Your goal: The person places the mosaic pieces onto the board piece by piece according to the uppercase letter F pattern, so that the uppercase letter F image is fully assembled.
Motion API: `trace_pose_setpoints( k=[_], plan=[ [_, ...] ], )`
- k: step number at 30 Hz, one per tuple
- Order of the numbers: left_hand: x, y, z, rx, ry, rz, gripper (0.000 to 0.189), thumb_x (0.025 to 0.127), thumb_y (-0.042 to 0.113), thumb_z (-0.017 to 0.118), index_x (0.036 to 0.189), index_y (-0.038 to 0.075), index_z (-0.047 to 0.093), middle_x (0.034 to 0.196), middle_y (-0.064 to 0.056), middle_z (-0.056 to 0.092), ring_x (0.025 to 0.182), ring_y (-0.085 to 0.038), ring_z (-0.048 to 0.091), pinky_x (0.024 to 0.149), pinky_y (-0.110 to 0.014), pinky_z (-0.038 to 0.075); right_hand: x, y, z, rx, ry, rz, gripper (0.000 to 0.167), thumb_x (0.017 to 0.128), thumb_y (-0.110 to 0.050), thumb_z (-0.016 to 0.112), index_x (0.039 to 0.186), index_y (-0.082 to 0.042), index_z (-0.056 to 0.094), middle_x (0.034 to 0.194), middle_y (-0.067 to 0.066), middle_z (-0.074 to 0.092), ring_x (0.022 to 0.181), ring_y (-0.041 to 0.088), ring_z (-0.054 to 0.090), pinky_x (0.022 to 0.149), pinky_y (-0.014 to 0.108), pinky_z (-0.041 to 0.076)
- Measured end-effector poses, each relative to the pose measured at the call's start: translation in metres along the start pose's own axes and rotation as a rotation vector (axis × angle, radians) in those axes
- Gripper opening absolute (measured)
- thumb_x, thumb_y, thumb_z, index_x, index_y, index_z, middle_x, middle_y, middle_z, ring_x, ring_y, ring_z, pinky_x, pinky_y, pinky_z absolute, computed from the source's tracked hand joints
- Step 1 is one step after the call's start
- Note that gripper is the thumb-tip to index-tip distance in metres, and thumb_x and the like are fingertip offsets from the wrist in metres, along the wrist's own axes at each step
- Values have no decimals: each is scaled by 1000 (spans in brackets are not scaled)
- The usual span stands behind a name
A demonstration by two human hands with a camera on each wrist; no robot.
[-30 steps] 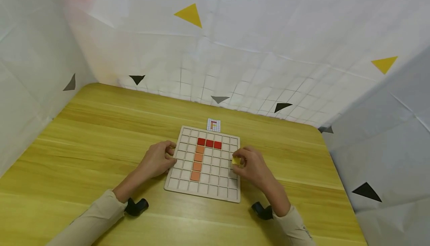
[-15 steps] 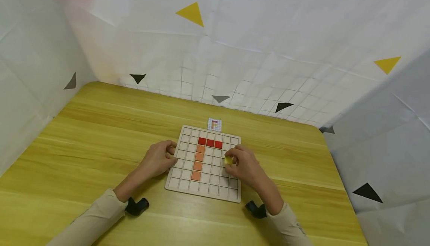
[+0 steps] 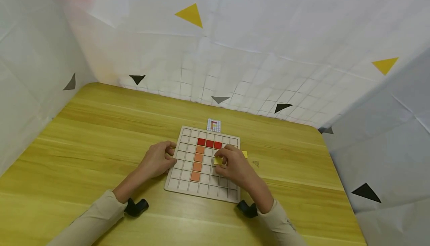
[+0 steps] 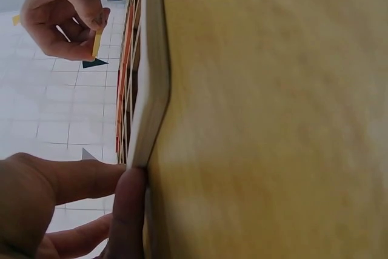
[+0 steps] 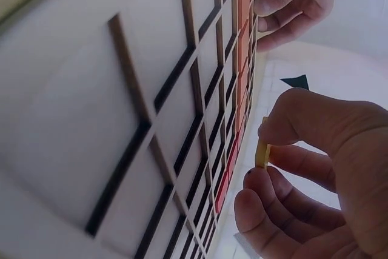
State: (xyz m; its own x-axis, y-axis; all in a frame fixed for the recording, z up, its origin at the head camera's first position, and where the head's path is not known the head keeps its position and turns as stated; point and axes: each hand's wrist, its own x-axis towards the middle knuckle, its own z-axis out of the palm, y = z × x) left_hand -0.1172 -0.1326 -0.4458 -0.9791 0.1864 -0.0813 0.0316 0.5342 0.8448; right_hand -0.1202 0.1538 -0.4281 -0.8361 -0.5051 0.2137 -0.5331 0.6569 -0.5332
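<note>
A pale wooden grid board [image 3: 186, 175] lies on the table, with red square tiles [image 3: 209, 143] in a row and orange square tiles [image 3: 197, 167] in a column below the row's left end. My left hand [image 3: 156, 159] holds the board's left edge; in the left wrist view its fingers [image 4: 91, 180] meet the board's side. Over the right half of the board, my right hand [image 3: 235, 165] pinches a yellow square tile [image 3: 218, 160] between thumb and fingertips. The right wrist view shows that yellow tile [image 5: 262, 150] edge-on, apart from the board's surface.
A small card [image 3: 214, 125] with a coloured grid pattern lies behind the board. Another yellow tile [image 3: 245, 154] sits just off the board's right edge, and a small brownish mark or piece [image 3: 256, 163] shows farther right. White cloth walls [image 3: 235, 67] enclose the table.
My right hand has moved left over the board with the yellow tile, bringing the other yellow tile at the right edge into sight. My left hand has stayed at the board's left edge.
</note>
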Motion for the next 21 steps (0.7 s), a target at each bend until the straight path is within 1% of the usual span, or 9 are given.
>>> trace_pose_setpoints(
  k=[5, 8, 15, 21],
  plan=[
    [0, -1, 0, 6, 2, 3, 45, 84, 0, 69, 127, -7, 60, 100, -12, 64, 79, -17, 64, 53, -29, 55, 5, -4, 4, 9, -11, -20, 25, 74, -1, 74, 99, -4, 72, 90, 2, 58, 73, 17, 53, 61, 25, 47],
    [0, -1, 0, 3, 1, 4, 45, 84, 0, 70, 127, -7, 60, 100, -12, 64, 79, -17, 64, 52, -29, 55, 8, -6, 7, 12, -21, -19, 24, 76, -2, 74, 100, -4, 73, 92, 3, 60, 74, 19, 55, 61, 25, 47],
    [0, -1, 0, -9, 1, 3, 44, 84, 0, 70, 127, -7, 60, 99, -13, 64, 77, -17, 64, 50, -29, 54, 14, -7, 14, 1, -39, -21, 23, 75, -2, 74, 98, -5, 73, 88, 2, 59, 72, 13, 49, 62, 26, 46],
    [1, 0, 0, -10, 0, 0, 44, 84, 0, 70, 126, -7, 60, 99, -13, 64, 77, -17, 65, 51, -29, 54, 19, -7, 18, 15, -58, -20, 23, 76, -2, 75, 99, -5, 73, 89, 3, 61, 71, 12, 50, 62, 27, 47]
  ],
)
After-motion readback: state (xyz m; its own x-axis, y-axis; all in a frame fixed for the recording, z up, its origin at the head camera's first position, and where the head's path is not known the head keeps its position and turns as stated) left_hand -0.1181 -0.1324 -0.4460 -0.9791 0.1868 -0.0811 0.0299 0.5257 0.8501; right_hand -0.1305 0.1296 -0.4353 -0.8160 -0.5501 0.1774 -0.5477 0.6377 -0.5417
